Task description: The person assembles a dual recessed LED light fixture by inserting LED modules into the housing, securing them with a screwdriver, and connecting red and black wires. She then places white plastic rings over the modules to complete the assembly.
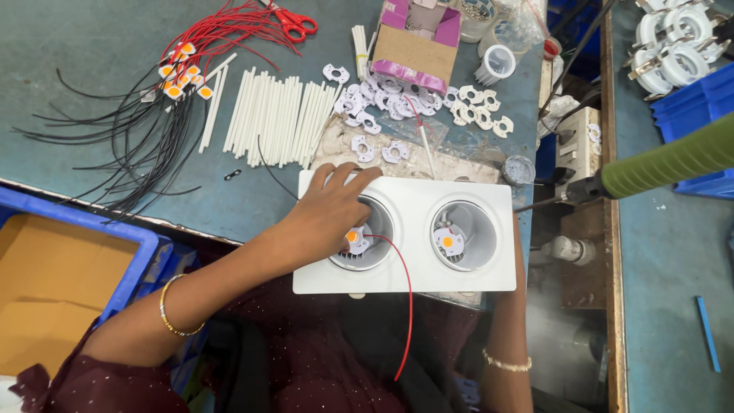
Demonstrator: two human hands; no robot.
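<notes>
Left hand (330, 205): I see it in the middle of the frame, laid over the left opening of the white double lamp housing (405, 275). The fingers reach into the opening and the fingertips touch a small white holder with an orange LED chip (355, 239). The grip is narrow, fingers bent on the chip holder, but I cannot tell if it really pinches it.
Right hand: only the forearm with a bracelet (506, 362) shows, at the lower right of the housing. The hand itself is hidden under the housing edge, so I cannot tell its grip.
Lamp housing: it lies at the near edge of the green tabletop (99, 46), in the lower centre of the frame, and has two round openings side by side.
Right opening: a second chip holder (449, 242) sits inside it, untouched.
Red wire (405, 306): it runs from the chip under my left fingers, over the housing front and down toward the lap.
White tubes (275, 115): a row above the hand, upper centre.
Black and red wires with chips (172, 80): upper left of the frame.
Loose white holders (397, 99): a heap above the housing, just beside a cardboard box (417, 50).
Green-handled tool (665, 164): at the right, its tip pointing to the housing.
Blue crate (73, 268): lower left, with cardboard inside.
</notes>
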